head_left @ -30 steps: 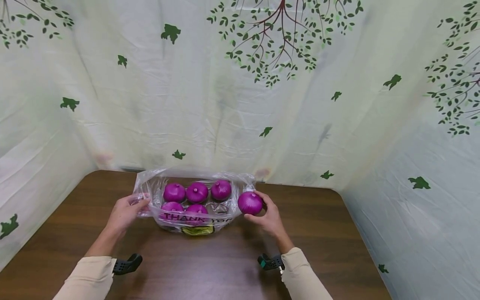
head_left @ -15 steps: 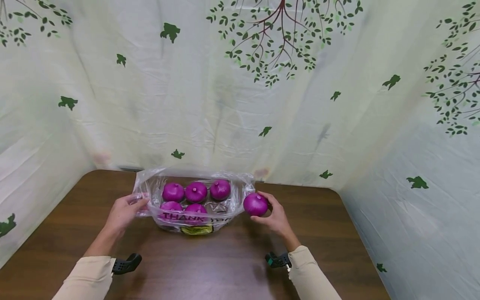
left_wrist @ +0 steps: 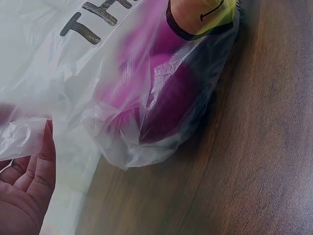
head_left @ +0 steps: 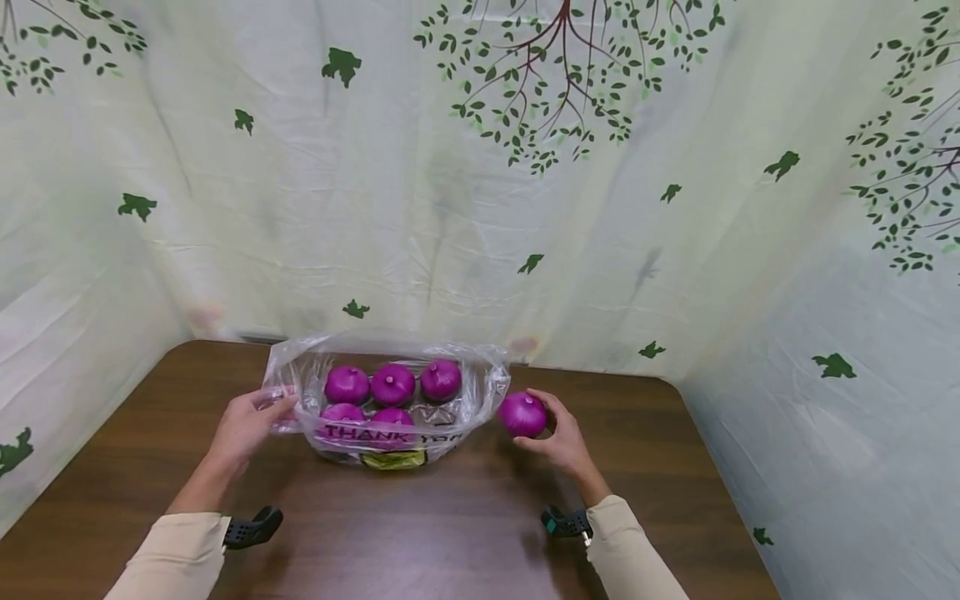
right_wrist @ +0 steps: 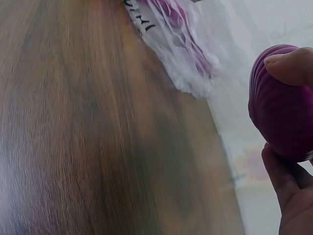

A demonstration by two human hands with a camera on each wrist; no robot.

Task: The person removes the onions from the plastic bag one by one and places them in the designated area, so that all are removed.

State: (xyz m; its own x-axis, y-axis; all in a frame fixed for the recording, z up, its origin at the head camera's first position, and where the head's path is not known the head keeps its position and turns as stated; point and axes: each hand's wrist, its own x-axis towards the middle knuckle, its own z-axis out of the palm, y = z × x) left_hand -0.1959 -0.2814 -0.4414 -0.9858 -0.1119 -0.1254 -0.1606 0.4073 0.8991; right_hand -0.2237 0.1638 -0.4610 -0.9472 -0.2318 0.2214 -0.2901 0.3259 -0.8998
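Note:
A clear plastic bag (head_left: 480,400) printed with dark letters lies wide-mouthed on the table. Several purple onions (head_left: 393,385) sit inside it in two rows, the front row seen through the film. At the bag's left side my left hand (head_left: 249,423) pinches its edge; in the left wrist view the film (left_wrist: 22,139) runs between thumb and fingers. My right hand (head_left: 558,433) grips another purple onion (head_left: 522,415) just right of the bag. The right wrist view shows the thumb on one side of this ridged onion (right_wrist: 279,103) and fingers on the other.
The brown wooden table (head_left: 420,533) reaches to a pale curtain (head_left: 450,208) with leaf prints behind it and at both sides. A yellow printed patch (head_left: 393,460) marks the bag's front. Each wrist wears a black strap (head_left: 255,528).
My right hand has carried the onion rightward and slightly toward me, away from the bag's right edge. The left hand and the bag have stayed in place.

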